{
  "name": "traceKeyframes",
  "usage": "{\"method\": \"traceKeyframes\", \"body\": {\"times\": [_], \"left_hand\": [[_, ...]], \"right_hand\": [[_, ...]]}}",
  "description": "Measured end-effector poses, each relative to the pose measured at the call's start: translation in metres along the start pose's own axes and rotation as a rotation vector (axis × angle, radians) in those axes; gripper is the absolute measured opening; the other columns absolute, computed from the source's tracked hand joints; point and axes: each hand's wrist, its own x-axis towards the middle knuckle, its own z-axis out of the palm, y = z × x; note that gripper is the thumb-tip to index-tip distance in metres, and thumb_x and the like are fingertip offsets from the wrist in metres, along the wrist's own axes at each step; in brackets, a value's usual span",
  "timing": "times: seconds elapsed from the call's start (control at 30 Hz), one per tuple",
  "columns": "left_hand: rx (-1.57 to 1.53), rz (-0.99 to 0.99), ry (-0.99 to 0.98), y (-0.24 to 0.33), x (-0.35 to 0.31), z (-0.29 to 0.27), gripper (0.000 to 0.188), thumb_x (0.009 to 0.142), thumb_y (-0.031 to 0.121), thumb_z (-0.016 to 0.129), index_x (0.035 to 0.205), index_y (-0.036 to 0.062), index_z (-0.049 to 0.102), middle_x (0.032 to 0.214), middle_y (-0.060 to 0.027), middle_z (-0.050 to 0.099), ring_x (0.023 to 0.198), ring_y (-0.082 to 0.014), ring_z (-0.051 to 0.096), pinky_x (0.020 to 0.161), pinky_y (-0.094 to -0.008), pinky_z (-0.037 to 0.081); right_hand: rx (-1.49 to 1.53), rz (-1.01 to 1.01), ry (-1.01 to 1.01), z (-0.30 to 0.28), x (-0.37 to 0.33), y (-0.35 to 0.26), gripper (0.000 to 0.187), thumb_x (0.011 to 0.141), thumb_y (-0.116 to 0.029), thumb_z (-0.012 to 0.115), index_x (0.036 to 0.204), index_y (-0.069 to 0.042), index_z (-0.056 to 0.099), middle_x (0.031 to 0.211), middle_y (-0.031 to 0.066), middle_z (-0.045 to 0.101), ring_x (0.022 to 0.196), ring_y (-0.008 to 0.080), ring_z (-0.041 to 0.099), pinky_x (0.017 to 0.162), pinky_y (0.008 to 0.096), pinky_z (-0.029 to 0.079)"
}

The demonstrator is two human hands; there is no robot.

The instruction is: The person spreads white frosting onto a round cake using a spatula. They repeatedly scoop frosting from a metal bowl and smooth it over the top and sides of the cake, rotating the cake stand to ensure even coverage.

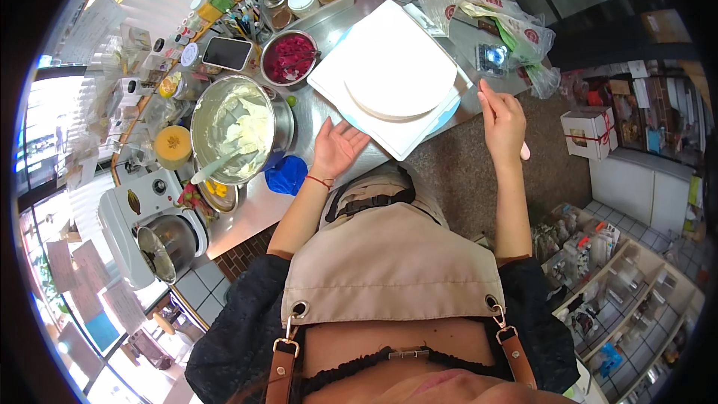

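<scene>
A round cake covered in smooth white cream (400,71) sits on a white square board (389,142), with a light blue round edge (446,118) showing beneath. My left hand (338,148) lies palm up with fingers spread, its fingertips by the board's near left edge. To the right of the cake, my right hand (502,114) is closed round a slim tool with a pale pink handle (525,152); the fingers hide most of it. Left of my left hand stands a large steel bowl (283,116) of whipped cream (248,131), with a spatula (213,167) resting in it.
Around the steel table stand a bowl of dark pink fruit (288,58), a phone (228,53), a jar tray (329,4), an orange container (173,147) and a blue crumpled bag (286,175). A white stand mixer (146,217) is at left. Plastic bags (497,11) lie behind at right.
</scene>
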Motion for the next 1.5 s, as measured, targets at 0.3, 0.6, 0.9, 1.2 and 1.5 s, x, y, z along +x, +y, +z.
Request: {"method": "traceKeyframes", "body": {"times": [0.3, 0.6, 0.9, 1.2, 1.5], "left_hand": [[-0.178, 0.163, -0.072, 0.019, 0.006, -0.014, 0.062, 0.105, 0.047, 0.032, 0.141, -0.0037, 0.037, 0.145, -0.0261, 0.045, 0.137, -0.0383, 0.043, 0.116, -0.0522, 0.034], [-0.029, -0.028, -0.007, -0.012, 0.006, -0.009, 0.058, 0.104, 0.044, 0.036, 0.148, 0.0064, 0.040, 0.146, -0.0172, 0.049, 0.133, -0.0338, 0.050, 0.111, -0.0508, 0.041], [-0.146, 0.097, -0.065, 0.022, 0.011, -0.021, 0.063, 0.103, 0.050, 0.036, 0.146, 0.0037, 0.037, 0.146, -0.0226, 0.047, 0.137, -0.0371, 0.044, 0.114, -0.0502, 0.036], [0.051, -0.067, -0.029, -0.006, 0.013, -0.003, 0.067, 0.104, 0.051, 0.035, 0.144, -0.0015, 0.038, 0.146, -0.0213, 0.047, 0.135, -0.0402, 0.045, 0.114, -0.0528, 0.035], [-0.146, 0.039, -0.097, 0.013, 0.012, -0.024, 0.067, 0.104, 0.052, 0.032, 0.144, -0.0011, 0.038, 0.142, -0.0254, 0.049, 0.134, -0.0396, 0.046, 0.115, -0.0499, 0.034]], "right_hand": [[0.162, -0.097, -0.113, -0.010, -0.030, -0.040, 0.031, 0.089, -0.012, 0.071, 0.119, -0.018, 0.073, 0.080, 0.0077, 0.063, 0.072, 0.0244, 0.059, 0.065, 0.0357, 0.049], [-0.016, 0.039, -0.021, 0.000, 0.002, 0.006, 0.025, 0.092, -0.015, 0.068, 0.116, -0.011, 0.074, 0.079, 0.0098, 0.065, 0.071, 0.0238, 0.061, 0.067, 0.0345, 0.050], [0.145, -0.046, -0.190, -0.013, -0.027, -0.043, 0.026, 0.091, -0.014, 0.069, 0.116, -0.010, 0.074, 0.082, 0.0105, 0.065, 0.074, 0.0242, 0.061, 0.068, 0.0340, 0.050], [0.035, 0.071, -0.023, -0.004, 0.005, 0.002, 0.024, 0.093, -0.013, 0.067, 0.116, -0.010, 0.074, 0.080, 0.0105, 0.065, 0.072, 0.0243, 0.061, 0.067, 0.0341, 0.049], [0.195, -0.025, -0.177, -0.010, -0.025, -0.045, 0.026, 0.089, -0.013, 0.070, 0.115, -0.014, 0.075, 0.078, 0.0094, 0.063, 0.074, 0.0252, 0.060, 0.068, 0.0366, 0.050]]}}
